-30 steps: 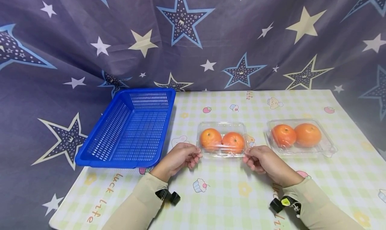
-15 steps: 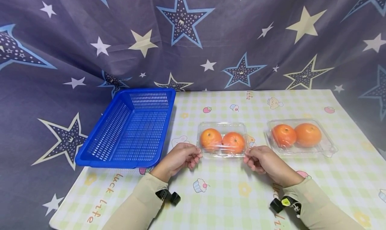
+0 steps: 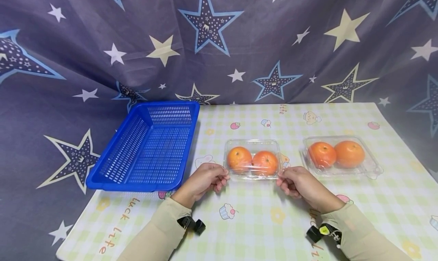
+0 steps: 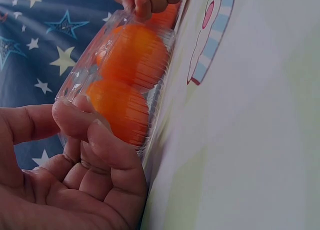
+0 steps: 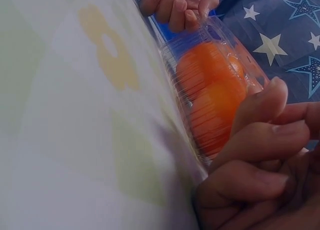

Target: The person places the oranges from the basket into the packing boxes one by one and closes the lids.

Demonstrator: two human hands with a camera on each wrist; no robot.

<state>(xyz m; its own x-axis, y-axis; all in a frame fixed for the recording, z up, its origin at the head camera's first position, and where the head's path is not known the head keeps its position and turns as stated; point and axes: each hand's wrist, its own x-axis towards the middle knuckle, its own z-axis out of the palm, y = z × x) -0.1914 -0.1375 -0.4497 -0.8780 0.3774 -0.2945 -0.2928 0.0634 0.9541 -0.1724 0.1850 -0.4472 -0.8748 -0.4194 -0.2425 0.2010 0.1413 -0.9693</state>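
Your left hand (image 3: 202,179) pinches the left near corner of the clear clamshell box (image 3: 252,160), thumb and fingertips curled onto its rim; the left wrist view shows the thumb lying on the lid edge with the fingers folded beneath. Your right hand (image 3: 297,182) takes the opposite near corner in the same way — fingers curled round the edge, as the right wrist view confirms. The box holds two oranges (image 3: 252,160) side by side and sits near the middle of the bench (image 3: 246,223), on the checked cloth; from the head view I cannot tell whether it rests fully on the cloth or is just lifted off it. So the grip is made on both sides, and that is as far as things stand: by my judgement the box has not travelled anywhere yet. The blue basket (image 3: 113,177) lies to the left of the box, tilted over the bench's left edge, and nothing is in it. A second clamshell box (image 3: 371,166), also with two oranges inside, stands well apart to the right, untouched by either hand. Judged from this layout, both boxes remain outside the basket — the handling of the first is only at the grasp stage, and the second is not yet begun.
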